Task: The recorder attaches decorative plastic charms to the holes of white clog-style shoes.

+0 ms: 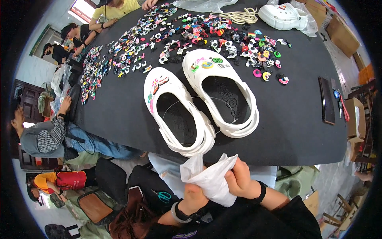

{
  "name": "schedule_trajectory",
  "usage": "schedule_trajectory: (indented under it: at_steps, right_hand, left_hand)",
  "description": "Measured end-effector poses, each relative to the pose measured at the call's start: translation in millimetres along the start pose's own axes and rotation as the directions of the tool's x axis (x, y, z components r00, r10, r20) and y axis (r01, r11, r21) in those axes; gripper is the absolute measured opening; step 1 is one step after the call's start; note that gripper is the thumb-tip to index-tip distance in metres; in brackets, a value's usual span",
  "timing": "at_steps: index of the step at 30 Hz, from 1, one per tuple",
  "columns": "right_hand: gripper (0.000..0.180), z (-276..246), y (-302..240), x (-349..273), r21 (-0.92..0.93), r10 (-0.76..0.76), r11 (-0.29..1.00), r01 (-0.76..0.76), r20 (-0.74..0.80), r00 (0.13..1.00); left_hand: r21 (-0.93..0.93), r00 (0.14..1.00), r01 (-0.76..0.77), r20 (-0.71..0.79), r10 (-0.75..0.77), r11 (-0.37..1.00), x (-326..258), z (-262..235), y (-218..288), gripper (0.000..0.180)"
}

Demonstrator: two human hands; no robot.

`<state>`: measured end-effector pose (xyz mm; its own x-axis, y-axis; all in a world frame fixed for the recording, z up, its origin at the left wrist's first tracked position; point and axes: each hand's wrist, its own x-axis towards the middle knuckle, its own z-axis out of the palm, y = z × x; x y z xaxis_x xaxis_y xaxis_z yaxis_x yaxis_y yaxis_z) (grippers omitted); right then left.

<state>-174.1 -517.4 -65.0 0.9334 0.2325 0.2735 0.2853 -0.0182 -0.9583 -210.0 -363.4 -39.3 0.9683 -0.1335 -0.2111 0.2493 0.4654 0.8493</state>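
Both my hands grip a white plastic bag (215, 181) just off the table's near edge. My left hand (193, 198) is closed on its lower left side, and my right hand (240, 180) pinches its right side. The bag is crumpled, and I cannot tell whether anything is inside. Beyond it on the table lie two white clogs side by side, the left clog (177, 119) and the right clog (225, 95), toes pointing away. Colourful charms (207, 64) sit on their toes, and a thin clear loop passes across both openings.
Heaps of small colourful charms (131, 51) cover the far part of the black table (286, 119). Another white clog (282, 16) and coiled cream cord (242, 16) lie at the far right. A dark phone-like slab (326, 99) and keys (339, 99) are rightward. Other people sit along the left.
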Motion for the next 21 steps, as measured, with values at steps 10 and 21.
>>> schedule_trajectory:
  at_steps: [10,21]
  right_hand:
    - [0.040,0,-15,14,-0.324,-0.221,0.924,0.202,-0.022,0.975]
    - [0.080,-18,-13,1,-0.146,-0.332,0.941,0.305,-0.227,0.915]
  left_hand:
    - [0.224,0.978,-0.157,0.173,0.120,0.962,14,17,-5,0.043]
    - [-0.029,0.971,-0.217,0.093,0.218,0.976,37,22,8,0.057]
